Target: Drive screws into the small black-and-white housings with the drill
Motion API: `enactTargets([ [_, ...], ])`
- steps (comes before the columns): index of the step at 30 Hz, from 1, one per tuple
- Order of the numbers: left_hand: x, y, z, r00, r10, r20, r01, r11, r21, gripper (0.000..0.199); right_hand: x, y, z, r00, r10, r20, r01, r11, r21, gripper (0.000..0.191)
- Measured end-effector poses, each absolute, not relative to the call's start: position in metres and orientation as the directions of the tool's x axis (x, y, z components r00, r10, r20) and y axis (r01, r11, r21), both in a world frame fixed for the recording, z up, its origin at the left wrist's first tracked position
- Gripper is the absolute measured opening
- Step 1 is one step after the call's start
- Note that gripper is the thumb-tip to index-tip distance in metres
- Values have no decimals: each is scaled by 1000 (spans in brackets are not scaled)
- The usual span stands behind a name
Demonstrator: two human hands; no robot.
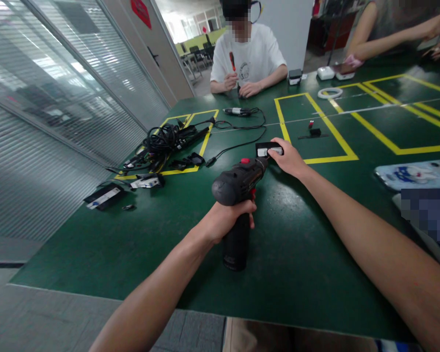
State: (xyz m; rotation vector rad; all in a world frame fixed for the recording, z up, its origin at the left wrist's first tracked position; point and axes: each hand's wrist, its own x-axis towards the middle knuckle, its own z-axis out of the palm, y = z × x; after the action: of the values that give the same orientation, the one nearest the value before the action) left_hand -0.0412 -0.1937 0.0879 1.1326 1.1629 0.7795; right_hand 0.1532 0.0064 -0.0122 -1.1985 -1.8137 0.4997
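Note:
My left hand (232,217) is wrapped round the grip of a black cordless drill (234,183) with a red trigger and a red switch on top. The drill points away from me and to the right. At its front end, my right hand (288,156) pinches a small black box-like part with a white label (264,150), holding it on or just above the green table. The drill's tip reaches the near side of this part; whether it touches is hard to see.
Tangled black cables (165,142) lie at the left, near a black adapter (105,196). A silver-and-black pen-shaped tool (237,111) with a cord lies farther back. A phone (416,175) rests at the right. Across the table (146,254), a person (247,58) holds an orange-handled screwdriver (232,61).

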Motion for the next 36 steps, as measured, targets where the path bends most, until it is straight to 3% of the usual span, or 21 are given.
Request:
enactTargets([
  [36,-38,-192,91,239,920,-309,80,299,951,20,158,11,-13,-157,882,444,468,462,-753,42],
])
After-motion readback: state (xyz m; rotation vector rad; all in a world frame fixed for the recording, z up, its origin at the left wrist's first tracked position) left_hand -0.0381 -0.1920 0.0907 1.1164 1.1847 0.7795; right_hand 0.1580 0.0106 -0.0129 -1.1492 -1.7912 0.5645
